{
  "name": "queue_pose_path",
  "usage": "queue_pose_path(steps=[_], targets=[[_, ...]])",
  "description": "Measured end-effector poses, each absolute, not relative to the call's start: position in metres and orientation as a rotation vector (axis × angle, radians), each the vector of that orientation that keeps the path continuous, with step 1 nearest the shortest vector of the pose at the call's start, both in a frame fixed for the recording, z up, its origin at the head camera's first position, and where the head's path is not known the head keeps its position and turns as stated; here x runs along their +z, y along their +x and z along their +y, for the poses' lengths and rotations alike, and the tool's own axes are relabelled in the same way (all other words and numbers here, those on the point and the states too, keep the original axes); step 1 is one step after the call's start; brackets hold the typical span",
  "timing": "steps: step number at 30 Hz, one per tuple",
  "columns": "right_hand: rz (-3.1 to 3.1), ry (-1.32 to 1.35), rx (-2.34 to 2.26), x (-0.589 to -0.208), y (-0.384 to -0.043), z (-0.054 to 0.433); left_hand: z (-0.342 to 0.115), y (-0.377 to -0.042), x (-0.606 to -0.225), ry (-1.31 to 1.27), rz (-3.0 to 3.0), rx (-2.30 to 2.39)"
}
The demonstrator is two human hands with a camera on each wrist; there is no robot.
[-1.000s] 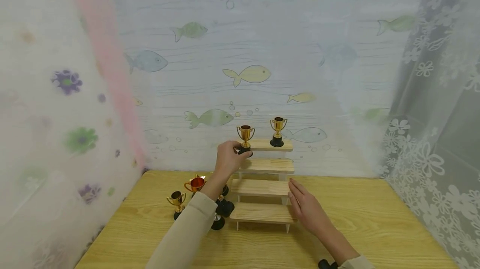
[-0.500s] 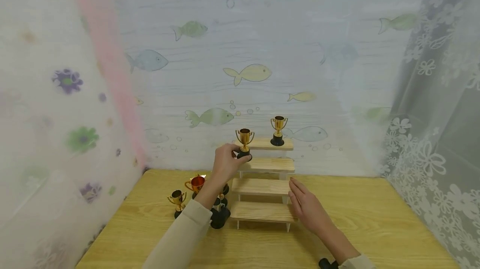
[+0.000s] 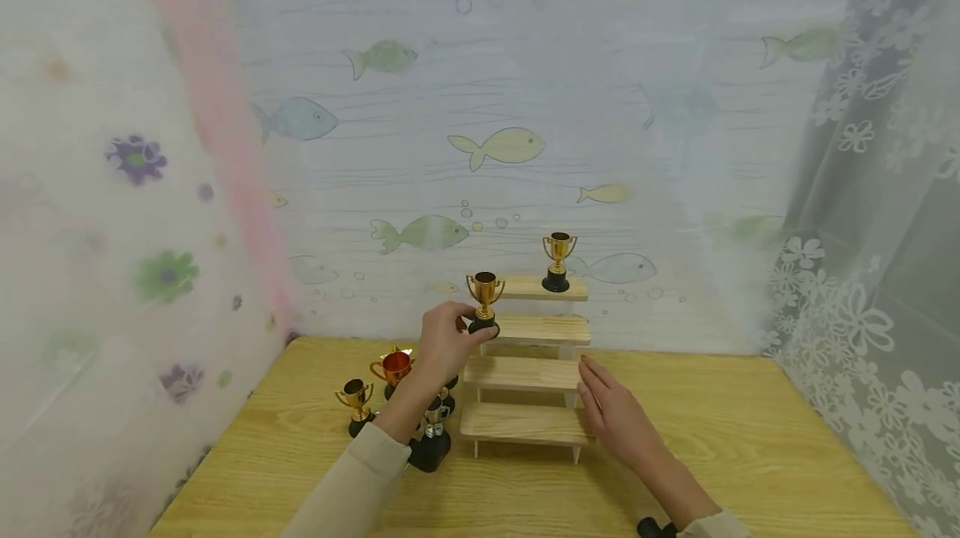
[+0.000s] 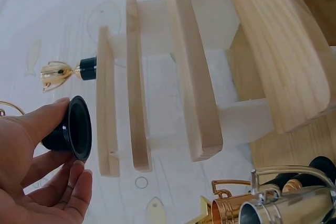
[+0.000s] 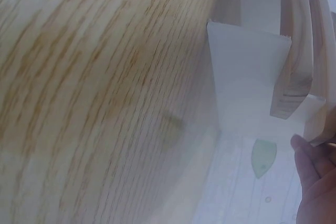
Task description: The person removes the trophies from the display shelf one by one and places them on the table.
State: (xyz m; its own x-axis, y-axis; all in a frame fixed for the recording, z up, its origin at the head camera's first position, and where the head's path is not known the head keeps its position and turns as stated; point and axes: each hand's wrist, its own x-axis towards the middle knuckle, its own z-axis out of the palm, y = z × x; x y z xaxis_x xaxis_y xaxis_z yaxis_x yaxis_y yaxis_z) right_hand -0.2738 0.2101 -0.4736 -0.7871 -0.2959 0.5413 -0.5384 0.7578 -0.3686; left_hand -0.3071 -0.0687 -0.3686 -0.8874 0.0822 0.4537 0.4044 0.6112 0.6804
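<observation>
My left hand (image 3: pixel 442 346) pinches the black base of a small gold trophy (image 3: pixel 486 289) between thumb and fingers. It holds this trophy upright at the left end of the stand's upper steps. In the left wrist view the underside of the black base (image 4: pixel 80 128) shows, apart from the steps. A matching gold trophy (image 3: pixel 558 251) stands at the right of the top step. Fingers extended, my right hand (image 3: pixel 615 419) rests against the right edge of the four-tier wooden stand (image 3: pixel 525 419), near its lower steps.
Left of the stand are a gold trophy (image 3: pixel 354 394), an orange-red cup trophy (image 3: pixel 393 366) and a silver trophy (image 3: pixel 435 417), close together. A dark object (image 3: pixel 649 528) lies beside the right sleeve. Patterned curtains (image 3: pixel 480 104) border the wooden table (image 3: pixel 712 429).
My left hand has brought the held trophy down and slightly left, away from the top step. My right hand keeps its place at the stand.
</observation>
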Motion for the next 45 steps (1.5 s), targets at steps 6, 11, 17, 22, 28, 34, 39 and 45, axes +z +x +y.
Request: queue_pose_path(steps=[6,11,17,22,28,34,39,45], targets=[[-2.498,0.63,0.723,-0.474,-0.274,0.21,-0.073,-0.298,-0.373,-0.381,-2.48,-1.181],[-2.489,0.639,0.721,-0.474,-0.274,0.21,-0.075,-0.293,-0.375,-0.374,-2.496,-1.18],[-2.485,0.635,0.721,-0.474,-0.273,0.21,-0.078,-0.288,-0.378,-0.378,-2.493,-1.2],[-2.489,0.629,0.719,-0.474,-0.273,0.21,-0.082,-0.284,-0.381,-0.386,-2.488,-1.203],[-2.484,0.632,0.719,-0.473,-0.273,0.21,-0.087,-0.278,-0.385,-0.344,-2.519,-1.203],[-2.485,0.639,0.716,-0.473,-0.273,0.21,-0.093,-0.272,-0.39,-0.35,-2.513,-1.213],[-2.488,0.636,0.72,-0.472,-0.273,0.209,-0.098,-0.267,-0.394,-0.374,-2.496,-1.22],[-2.496,0.634,0.722,-0.472,-0.273,0.209,-0.101,-0.258,-0.399,-0.377,-2.517,-1.234]])
